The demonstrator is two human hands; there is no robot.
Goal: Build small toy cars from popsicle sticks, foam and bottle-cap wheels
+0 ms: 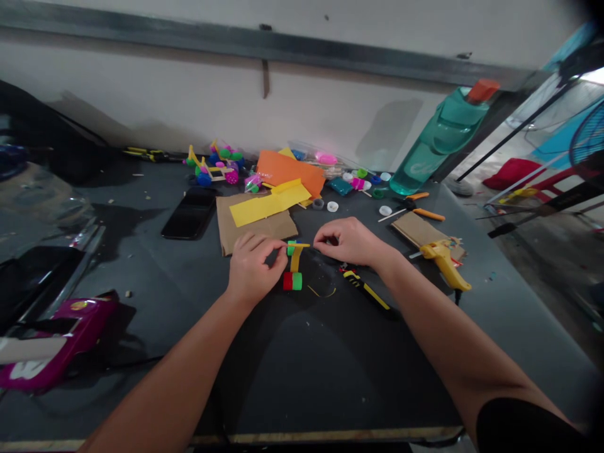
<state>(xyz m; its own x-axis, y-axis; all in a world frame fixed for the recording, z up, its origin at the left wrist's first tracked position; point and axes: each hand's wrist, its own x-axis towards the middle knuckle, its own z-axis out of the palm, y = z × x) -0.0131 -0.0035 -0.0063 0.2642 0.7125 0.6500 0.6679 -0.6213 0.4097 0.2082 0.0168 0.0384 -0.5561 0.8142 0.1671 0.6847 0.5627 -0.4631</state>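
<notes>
Pinching at the left end of a small cap model (296,259), the left hand (257,265) is holding thumb and forefinger nearly together, while its bent knuckles are hiding the remaining fingers and the exact contact. The model is standing on the desk (330,371) between the two hands, with a yellow strip running from a partly covered green cap at the far end to a red and green pair of caps at the near end. How these parts are joining is too small to make out. The right hand (349,242) is hovering just beside the model's right end, its thumb and forefinger tips almost meeting; whether anything thin is sitting between them, I cannot tell. A black-and-yellow cutter (367,291) is lying near the right wrist, and a thin yellow strand (323,293) is curling on the dark surface. Beyond the left hand, yellow paper (268,202) is covering part of a cardboard piece (257,233), whose near edge is disappearing behind the fingers. An orange sheet (290,171) is overlapping other scraps that are barely showing. At the right, a yellow glue gun (446,263) is resting against stacked cardboard (415,231), its cord dropping out of sight. At the left, a purple tool (70,336) is blurring, and the frame is cutting off its end.
</notes>
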